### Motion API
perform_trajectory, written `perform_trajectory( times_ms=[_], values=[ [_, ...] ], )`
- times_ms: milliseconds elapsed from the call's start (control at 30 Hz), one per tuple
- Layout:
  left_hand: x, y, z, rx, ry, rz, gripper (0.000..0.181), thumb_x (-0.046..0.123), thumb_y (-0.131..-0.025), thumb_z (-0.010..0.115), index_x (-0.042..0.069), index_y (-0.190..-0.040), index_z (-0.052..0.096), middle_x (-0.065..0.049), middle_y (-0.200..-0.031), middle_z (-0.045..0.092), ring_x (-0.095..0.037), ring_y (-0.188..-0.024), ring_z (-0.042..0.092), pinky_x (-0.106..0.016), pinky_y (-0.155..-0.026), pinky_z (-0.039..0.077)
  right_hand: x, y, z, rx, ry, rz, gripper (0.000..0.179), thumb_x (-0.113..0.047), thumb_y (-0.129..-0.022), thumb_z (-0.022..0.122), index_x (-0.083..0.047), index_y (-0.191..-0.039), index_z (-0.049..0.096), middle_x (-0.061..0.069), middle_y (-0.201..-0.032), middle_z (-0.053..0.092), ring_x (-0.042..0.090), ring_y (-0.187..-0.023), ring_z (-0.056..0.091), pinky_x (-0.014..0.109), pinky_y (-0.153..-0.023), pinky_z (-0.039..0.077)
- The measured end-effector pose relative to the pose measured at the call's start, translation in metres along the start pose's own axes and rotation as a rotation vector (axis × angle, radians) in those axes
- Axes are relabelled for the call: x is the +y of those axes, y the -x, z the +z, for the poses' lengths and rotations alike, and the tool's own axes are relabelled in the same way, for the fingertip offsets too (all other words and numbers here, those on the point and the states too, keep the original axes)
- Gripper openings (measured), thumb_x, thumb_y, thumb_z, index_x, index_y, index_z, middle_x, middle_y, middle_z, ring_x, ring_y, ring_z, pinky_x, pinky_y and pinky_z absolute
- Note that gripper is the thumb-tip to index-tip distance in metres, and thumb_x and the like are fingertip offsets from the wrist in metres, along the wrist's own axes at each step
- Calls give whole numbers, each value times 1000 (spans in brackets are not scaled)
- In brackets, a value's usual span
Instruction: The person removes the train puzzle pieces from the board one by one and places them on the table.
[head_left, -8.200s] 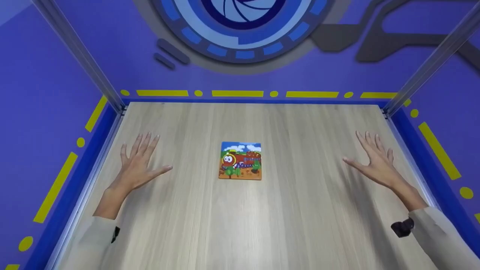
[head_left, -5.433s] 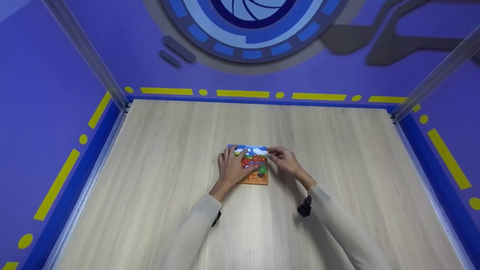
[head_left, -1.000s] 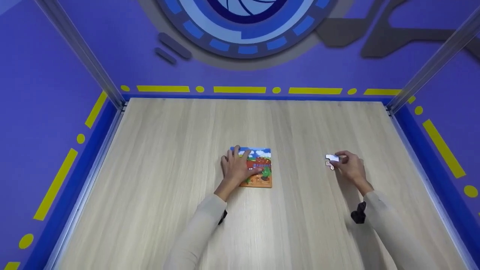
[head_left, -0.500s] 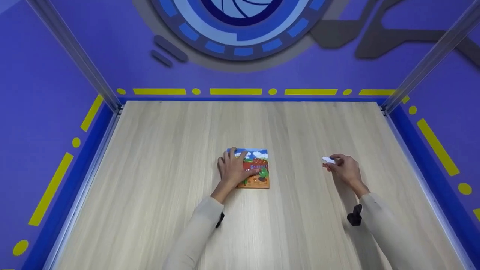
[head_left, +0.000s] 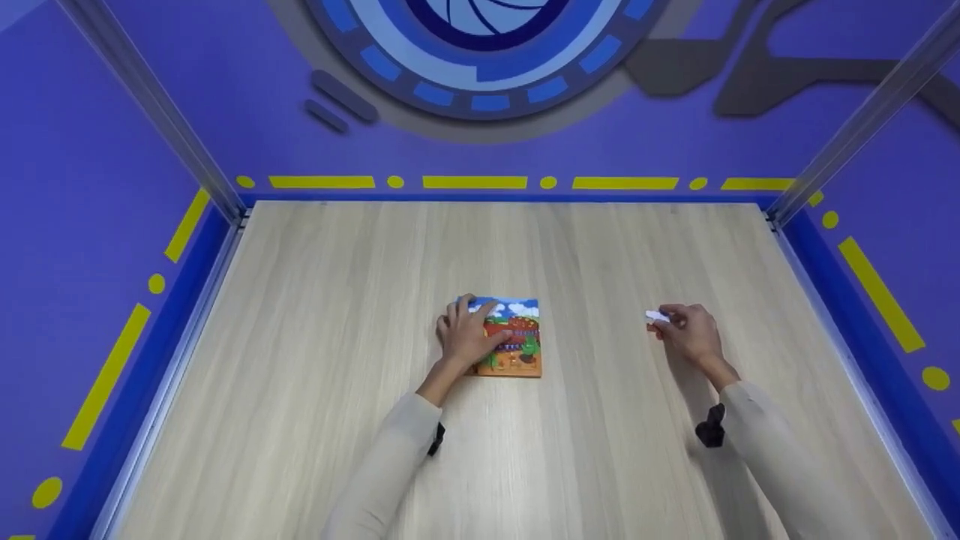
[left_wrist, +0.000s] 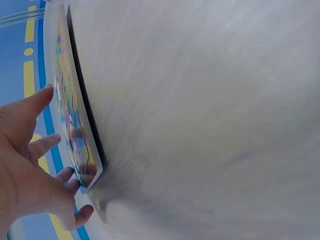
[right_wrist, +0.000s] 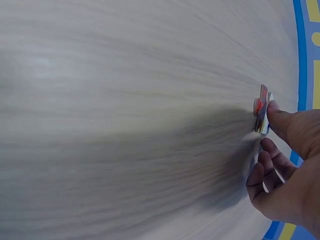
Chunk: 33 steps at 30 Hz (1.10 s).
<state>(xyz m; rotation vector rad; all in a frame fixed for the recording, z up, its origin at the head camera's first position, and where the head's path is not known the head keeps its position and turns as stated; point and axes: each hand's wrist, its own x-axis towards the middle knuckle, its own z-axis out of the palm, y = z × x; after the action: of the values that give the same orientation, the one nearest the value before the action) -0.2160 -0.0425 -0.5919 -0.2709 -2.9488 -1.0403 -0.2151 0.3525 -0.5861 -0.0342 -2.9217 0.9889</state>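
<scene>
A square jigsaw puzzle point(head_left: 526, 358) with a red cartoon train, clouds and green plants lies flat near the middle of the table. My left hand point(head_left: 466, 337) rests on its left part, fingers spread and thumb across the picture, hiding that side. The left wrist view shows the fingertips along the far edge of the puzzle point(left_wrist: 74, 125). Off to the right, my right hand point(head_left: 699, 334) pinches a small puzzle piece point(head_left: 654, 316), white with red at its lower edge. In the right wrist view, the thumb presses against the piece point(right_wrist: 263, 110), held close over the wood.
The pale wood tabletop point(head_left: 360, 285) extends around both hands. Blue-purple panels with yellow dashes point(head_left: 474, 182) border it at the back and sides, with metal posts point(head_left: 847, 135) at the back corners.
Both hands started apart from the puzzle, then met on it. My right hand has since moved right with the piece. Lately it turns the piece a little; my left hand stays on the puzzle.
</scene>
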Motion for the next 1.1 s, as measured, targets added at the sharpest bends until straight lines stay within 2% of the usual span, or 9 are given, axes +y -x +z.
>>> perform_trajectory(
  times_ms=[100,167,233,300,367,500,767,967,1100],
  values=[
    [-2,2,-2,26,41,5,60,36,-90,75,8,-141,60,-24,-148,45,-44,-135,36,-66,-106,27,-4,-1,-1,7,-31,-18,33,-8,-98,66,11,-125,65,31,-107,65,40,-97,64,47,-87,46],
    [-3,3,-3,46,57,12,58,34,-89,78,8,-137,63,-24,-145,48,-43,-134,38,-65,-105,28,-7,-2,0,10,-61,-28,33,-10,-98,67,11,-124,66,29,-105,65,38,-92,67,40,-83,50],
    [-5,3,-3,53,57,15,58,35,-88,79,7,-136,64,-23,-145,50,-43,-133,39,-64,-105,28,-13,-3,1,0,-102,-45,33,-12,-99,66,11,-123,66,28,-104,66,35,-86,69,30,-72,53],
    [-8,4,-3,51,39,15,60,36,-87,80,7,-136,64,-23,-145,50,-41,-133,40,-63,-105,29,-19,-5,5,-2,-119,-67,30,-12,-99,66,9,-121,67,27,-104,66,32,-84,70,20,-66,49],
    [-9,5,-3,48,22,17,61,37,-86,80,7,-137,63,-22,-145,48,-40,-133,39,-62,-105,30,-27,-8,10,-10,-141,-93,28,-11,-99,66,9,-119,68,27,-102,67,32,-85,69,17,-66,48],
    [-13,7,-4,65,8,11,62,37,-85,81,7,-137,63,-21,-145,47,-38,-133,39,-61,-105,31,-44,-13,25,-19,-145,-142,25,-10,-98,67,7,-116,70,24,-102,69,33,-91,66,25,-77,47],
    [-18,7,-3,120,-62,2,62,39,-83,83,7,-133,66,-18,-143,52,-36,-132,44,-61,-107,33,-75,-19,59,-23,-193,-219,24,-6,-96,69,5,-117,70,22,-108,69,34,-94,66,35,-82,51],
    [-13,7,-4,103,-145,-42,67,44,-80,85,10,-134,66,-13,-145,53,-33,-130,47,-57,-106,34,-108,-21,82,-97,-235,-217,24,-7,-97,67,3,-119,69,20,-110,69,31,-98,66,40,-87,52],
    [-14,5,-6,96,-183,-54,70,48,-78,85,11,-135,66,-12,-145,53,-32,-129,48,-57,-106,34,-132,-23,95,-165,-246,-222,25,-8,-98,67,4,-119,69,19,-106,71,30,-95,67,38,-85,53]
  ],
)
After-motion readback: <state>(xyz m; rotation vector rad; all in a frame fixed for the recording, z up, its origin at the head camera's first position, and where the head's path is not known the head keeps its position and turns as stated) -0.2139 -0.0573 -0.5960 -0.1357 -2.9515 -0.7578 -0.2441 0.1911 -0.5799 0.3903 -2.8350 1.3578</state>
